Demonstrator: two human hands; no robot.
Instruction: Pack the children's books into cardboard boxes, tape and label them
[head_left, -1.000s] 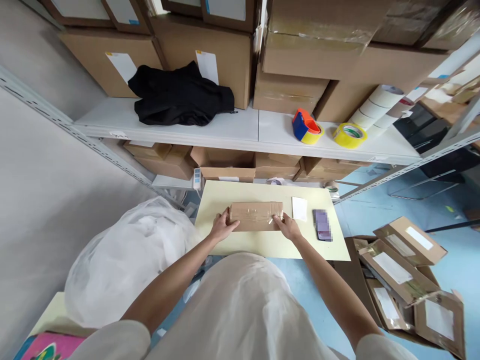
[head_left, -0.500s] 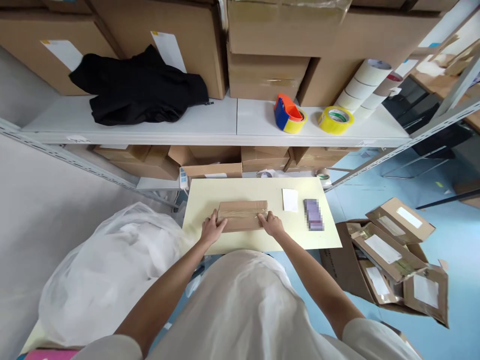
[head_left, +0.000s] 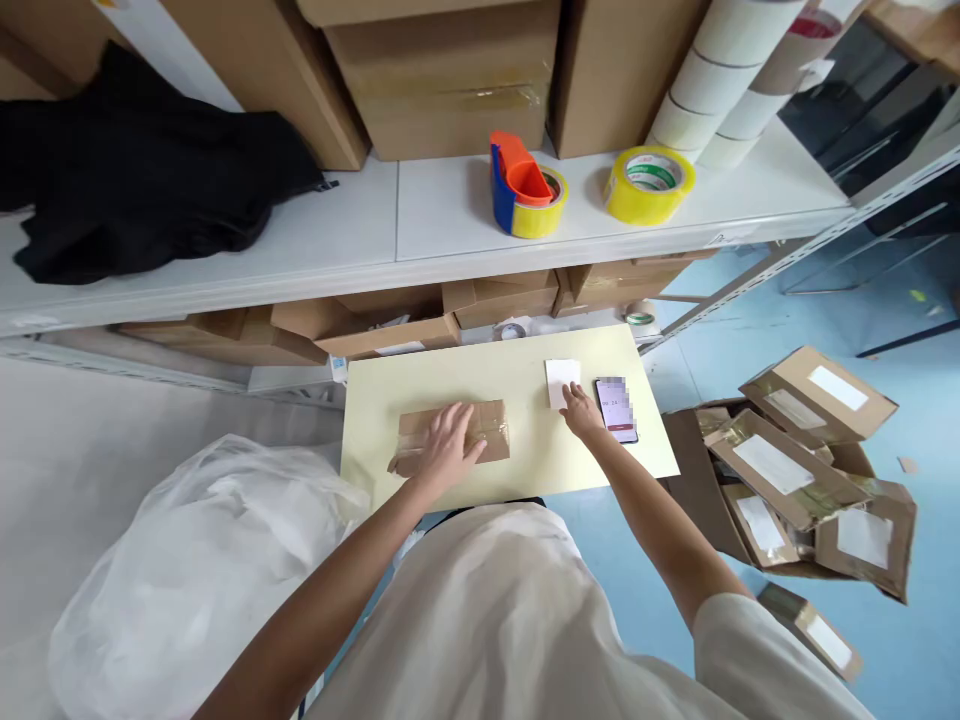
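Observation:
A taped cardboard box (head_left: 491,425) lies on the pale yellow table (head_left: 525,475). My left hand (head_left: 448,445) rests flat on top of it, fingers stretched out. Farther right, my right hand (head_left: 581,410) reaches to the lower edge of a small white stack of paper (head_left: 561,376), its fingertips at the paper and the fingers apart. Just right of that hand lies a phone (head_left: 616,410) with its screen lit.
A shelf (head_left: 442,225) ahead carries a tape dispenser (head_left: 521,190), a yellow tape roll (head_left: 649,187) and a black garment (head_left: 157,170). A large carton with labelled boxes (head_left: 780,470) stands on the floor at right. A white plastic bag (head_left: 202,580) bulges at left.
My right hand has left the box and moved right to the white paper. My left hand has shifted from the box's left end onto its top. The view has turned and moved closer to the shelf.

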